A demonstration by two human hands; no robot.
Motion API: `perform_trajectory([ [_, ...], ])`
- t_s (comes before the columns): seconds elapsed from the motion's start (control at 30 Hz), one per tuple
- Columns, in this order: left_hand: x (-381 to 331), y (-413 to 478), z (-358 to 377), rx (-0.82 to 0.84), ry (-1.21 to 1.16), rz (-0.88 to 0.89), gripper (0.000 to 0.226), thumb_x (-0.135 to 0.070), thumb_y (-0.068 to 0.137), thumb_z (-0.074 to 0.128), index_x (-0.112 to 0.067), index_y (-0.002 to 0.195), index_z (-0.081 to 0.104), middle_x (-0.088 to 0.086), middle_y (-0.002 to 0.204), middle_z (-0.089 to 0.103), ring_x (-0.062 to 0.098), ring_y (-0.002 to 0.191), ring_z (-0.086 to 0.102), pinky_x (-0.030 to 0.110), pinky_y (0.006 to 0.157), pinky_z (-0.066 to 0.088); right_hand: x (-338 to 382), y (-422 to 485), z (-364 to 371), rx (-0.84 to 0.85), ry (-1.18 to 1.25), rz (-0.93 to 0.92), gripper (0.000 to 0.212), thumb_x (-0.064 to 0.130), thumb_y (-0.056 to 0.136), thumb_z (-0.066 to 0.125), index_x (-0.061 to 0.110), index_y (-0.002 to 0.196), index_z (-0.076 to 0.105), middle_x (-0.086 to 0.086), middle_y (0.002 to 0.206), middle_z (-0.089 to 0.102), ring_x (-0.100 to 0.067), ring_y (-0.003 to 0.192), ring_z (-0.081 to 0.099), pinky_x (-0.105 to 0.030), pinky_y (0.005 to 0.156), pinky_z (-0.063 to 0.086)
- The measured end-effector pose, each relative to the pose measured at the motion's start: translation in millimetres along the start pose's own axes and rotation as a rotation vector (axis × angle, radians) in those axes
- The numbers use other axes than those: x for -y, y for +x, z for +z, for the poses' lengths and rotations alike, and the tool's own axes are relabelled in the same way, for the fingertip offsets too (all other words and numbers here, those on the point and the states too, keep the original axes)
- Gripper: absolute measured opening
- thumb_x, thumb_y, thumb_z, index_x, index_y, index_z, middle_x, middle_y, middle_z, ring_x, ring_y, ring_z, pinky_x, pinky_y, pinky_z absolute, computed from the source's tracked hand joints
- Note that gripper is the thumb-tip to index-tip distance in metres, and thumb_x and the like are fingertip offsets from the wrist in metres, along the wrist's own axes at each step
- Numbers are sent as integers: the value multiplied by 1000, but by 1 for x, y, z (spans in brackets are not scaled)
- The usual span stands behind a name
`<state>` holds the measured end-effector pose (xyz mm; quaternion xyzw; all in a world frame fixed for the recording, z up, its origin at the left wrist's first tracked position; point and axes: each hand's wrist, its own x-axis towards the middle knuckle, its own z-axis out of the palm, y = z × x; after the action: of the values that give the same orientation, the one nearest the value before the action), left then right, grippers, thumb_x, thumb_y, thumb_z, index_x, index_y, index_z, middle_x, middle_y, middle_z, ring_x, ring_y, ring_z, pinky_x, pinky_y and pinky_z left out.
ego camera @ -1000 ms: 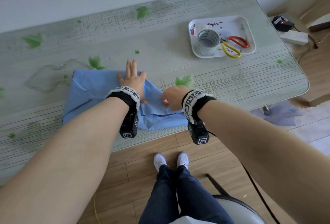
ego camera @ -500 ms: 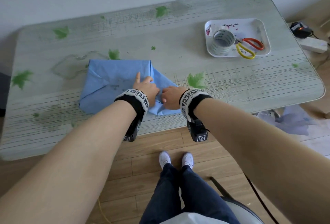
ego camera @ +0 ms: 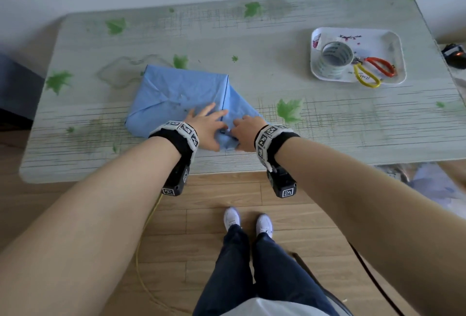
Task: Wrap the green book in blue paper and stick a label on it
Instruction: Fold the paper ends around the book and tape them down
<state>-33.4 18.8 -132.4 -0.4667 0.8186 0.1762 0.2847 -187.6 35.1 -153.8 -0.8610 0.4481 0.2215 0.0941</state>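
Note:
The blue paper (ego camera: 176, 94) lies folded over the book near the table's front edge. The green book is hidden inside; only a dark line shows along the package's right edge. My left hand (ego camera: 205, 128) rests on the package's near right corner with fingers stretched out, pressing the paper down. My right hand (ego camera: 245, 134) is just right of it, knuckles up and fingers curled into the triangular side flap (ego camera: 239, 106), which it pinches at its near end. The two hands almost touch.
A white tray (ego camera: 393, 46) at the table's back right holds a tape roll (ego camera: 334, 60), red and yellow scissors (ego camera: 373, 70) and a white slip (ego camera: 325, 38). Crumpled pale paper (ego camera: 433, 184) lies on the floor, right. The table's front edge (ego camera: 227, 167) is close below my wrists.
My left hand slid from the middle of the package toward its near right corner. My right hand moved in beside it on the side flap. The view shifted left and back.

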Motion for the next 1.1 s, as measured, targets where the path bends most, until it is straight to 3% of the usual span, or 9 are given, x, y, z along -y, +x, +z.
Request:
perform_trajectory([
  [0.13, 13, 3, 0, 6, 60, 13, 85, -28, 70, 74, -28, 142, 28, -10, 158, -12, 23, 145, -20, 64, 110, 15, 1, 7, -15, 12, -47, -30, 67, 58, 81, 61, 25, 135, 41, 1, 122, 55, -24, 115, 55, -40, 91, 47],
  [0.23, 22, 5, -3, -59, 48, 7, 82, -20, 74, 70, -21, 143, 24, -9, 157, -12, 22, 145, -20, 65, 110, 15, -3, 10, -20, -180, -7, -32, 75, 61, 72, 67, 19, 129, 44, -1, 115, 57, -22, 106, 58, -37, 82, 46],
  [0.37, 23, 6, -13, -145, -46, 39, 64, -10, 76, 65, -14, 132, 36, -7, 157, -2, 20, 146, -15, 66, 109, 17, -12, 7, -11, -445, -49, -76, 58, 47, 47, 84, 16, 92, 66, -1, 78, 61, -22, 64, 61, -29, 50, 45],
  [0.43, 20, 6, -15, -192, -74, 66, 54, -4, 75, 62, -12, 124, 42, -4, 155, 7, 20, 147, -11, 68, 107, 19, -13, 4, -2, -460, -48, -93, 46, 41, 55, 79, 19, 93, 67, 0, 85, 64, -22, 67, 61, -30, 54, 46],
  [0.57, 18, 8, -20, -233, -153, 105, 37, -3, 78, 56, -14, 113, 55, -3, 153, 16, 21, 147, -7, 70, 104, 18, -17, -2, -7, -340, 134, -109, 34, 29, 88, 54, 17, 120, 58, -1, 117, 58, -29, 103, 56, -42, 90, 43],
  [0.7, 14, 7, -20, -197, -196, 79, 15, -18, 84, 59, -16, 97, 65, -5, 157, 13, 23, 147, -12, 70, 106, 10, -16, 0, -19, -287, 157, -118, 32, 41, 92, 49, 23, 115, 61, 1, 111, 59, -23, 106, 56, -36, 85, 47],
  [0.8, 17, 5, -12, -181, -212, 67, 19, -25, 76, 72, -13, 89, 67, -7, 157, 15, 22, 147, -11, 68, 107, 8, -9, 3, -18, -242, 156, -103, 35, 43, 94, 44, 22, 111, 65, 1, 109, 62, -22, 104, 59, -32, 77, 46],
  [0.93, 24, 3, -7, -161, -228, 56, 14, -20, 79, 68, -11, 89, 67, -8, 157, 14, 20, 147, -11, 68, 108, 7, -10, 14, -17, -181, 182, -75, 37, 38, 99, 38, 16, 106, 67, -3, 103, 67, -25, 95, 62, -31, 68, 42],
  [1.1, 19, 2, 1, -201, -251, 92, 3, -14, 81, 61, -16, 78, 60, -5, 148, 27, 20, 147, -4, 68, 104, 20, -17, 11, -12, -159, 301, -39, 36, 31, 99, 41, 10, 99, 70, -6, 96, 70, -24, 87, 61, -32, 72, 46],
])
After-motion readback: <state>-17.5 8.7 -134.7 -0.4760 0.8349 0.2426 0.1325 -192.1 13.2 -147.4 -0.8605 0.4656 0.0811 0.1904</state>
